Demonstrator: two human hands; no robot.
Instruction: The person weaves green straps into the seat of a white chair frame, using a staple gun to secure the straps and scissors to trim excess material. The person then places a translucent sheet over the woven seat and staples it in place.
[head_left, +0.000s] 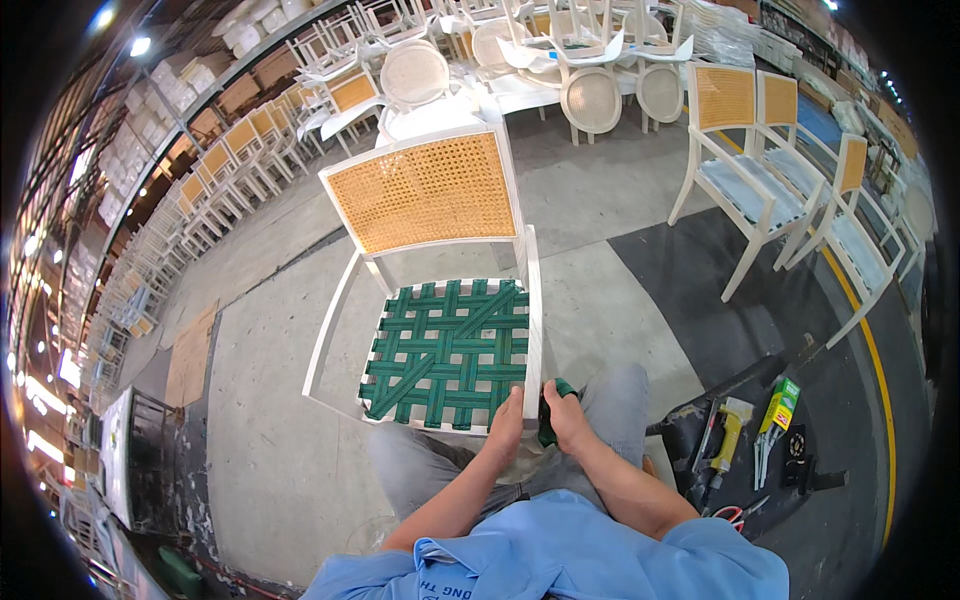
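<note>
Grey concrete workshop floor (pixel 280 420), ringed by rows of white chairs.

Dead centre: white chair frame (pixel 335 315) with a woven cane back (pixel 425 192), seat filled by green webbing (pixel 448 352) interlaced in a grid with one diagonal strap. Front rail at 6 o'clock of the seat, right up against grey-trousered knees.

Left hand (pixel 505 425) at the front rail's right end, fingers together, pressed flat onto the webbing edge. Right hand (pixel 565 412) just beside it at 3 o'clock, closed around a loose green strap end (pixel 550 415), pinched tight at the chair's front right corner. Both forearms coming up from 6 o'clock out of blue sleeves.

Farther out at 4 o'clock: dark mat (pixel 740 450) on the floor carrying a yellow-handled staple gun (pixel 728 432), a green and yellow box (pixel 782 405), pliers and red-handled scissors (pixel 732 514). At 2 o'clock, two white armchairs (pixel 745 160) with cane backs and pale cushions, well apart from the hands. At 12 o'clock, a stack of white chairs with oval backs (pixel 590 95). At 9 o'clock, a long row of cane-backed chairs (pixel 230 165) and a flat cardboard sheet (pixel 190 355).
</note>
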